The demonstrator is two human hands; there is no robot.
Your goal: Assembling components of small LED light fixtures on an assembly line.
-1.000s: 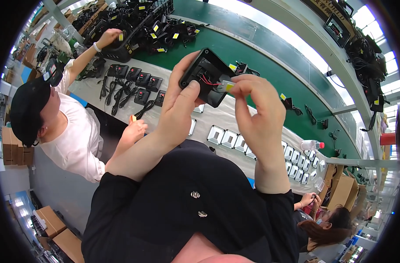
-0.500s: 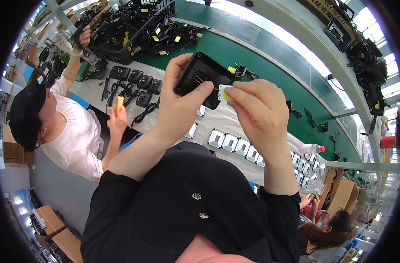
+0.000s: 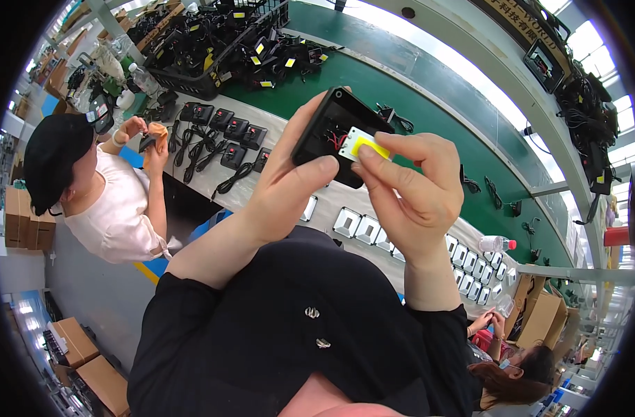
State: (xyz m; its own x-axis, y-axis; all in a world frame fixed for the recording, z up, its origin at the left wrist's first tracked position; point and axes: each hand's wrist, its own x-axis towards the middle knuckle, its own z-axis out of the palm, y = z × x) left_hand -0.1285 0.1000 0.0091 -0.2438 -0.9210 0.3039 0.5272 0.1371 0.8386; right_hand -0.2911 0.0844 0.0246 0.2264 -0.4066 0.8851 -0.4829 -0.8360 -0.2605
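Observation:
My left hand is closed round a black plastic lamp housing, its open inside facing me, thumb on the near rim. Red wires run from inside it to a small white LED board with a yellow patch. Thumb and fingers of my right hand pinch that board at its yellow side, tilted just over the housing's right part. Fingers hide some of the board's lower edge.
Rows of silver-framed lamp parts lie along the bench. Black corded units and a black crate are at left. A bottle lies at right. One co-worker handles something orange at left; another person sits lower right.
The board has turned in my right hand, so its yellow patch shows more, and it sits closer over the housing. The left co-worker's two hands have come together.

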